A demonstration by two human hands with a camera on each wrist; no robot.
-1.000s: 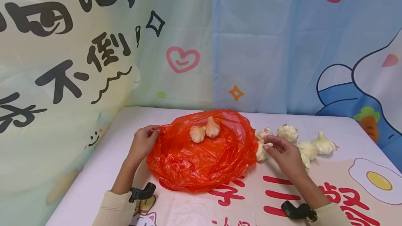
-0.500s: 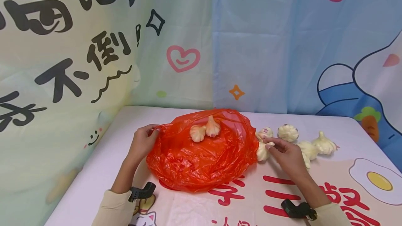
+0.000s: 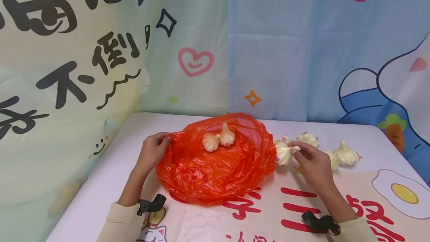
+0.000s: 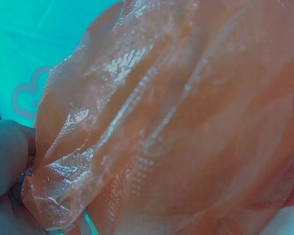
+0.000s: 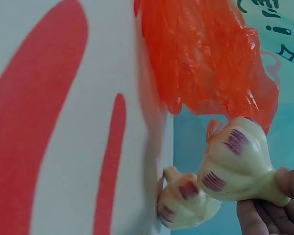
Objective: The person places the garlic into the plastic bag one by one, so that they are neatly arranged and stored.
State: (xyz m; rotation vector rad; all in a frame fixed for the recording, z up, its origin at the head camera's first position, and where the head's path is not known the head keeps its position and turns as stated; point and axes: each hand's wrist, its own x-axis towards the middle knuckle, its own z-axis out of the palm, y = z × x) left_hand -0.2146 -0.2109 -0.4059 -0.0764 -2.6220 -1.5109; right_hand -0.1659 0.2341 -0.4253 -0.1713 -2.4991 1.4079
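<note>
Fingers of the right hand [image 3: 315, 163] pinched a pale cream, purple-streaked garlic bulb [image 5: 235, 159] by its stem, clear of the table, beside the right edge of a thin, crumpled red-orange plastic bag [image 3: 215, 176]; contact between bulb and bag could not be confirmed. Fingers of the left hand [image 3: 152, 152] gripped the bag's opposite edge. Two peach-tinted garlic bulbs [image 3: 227, 135] lay toward the rear of the bag, apparently inside its open mouth. Progress was judged partial: two bulbs appeared placed; the held bulb was outside, as were several cream garlic bulbs [image 3: 346, 154] on the white table [image 3: 362, 135]. Partial occlusion prevented an exact count.
</note>
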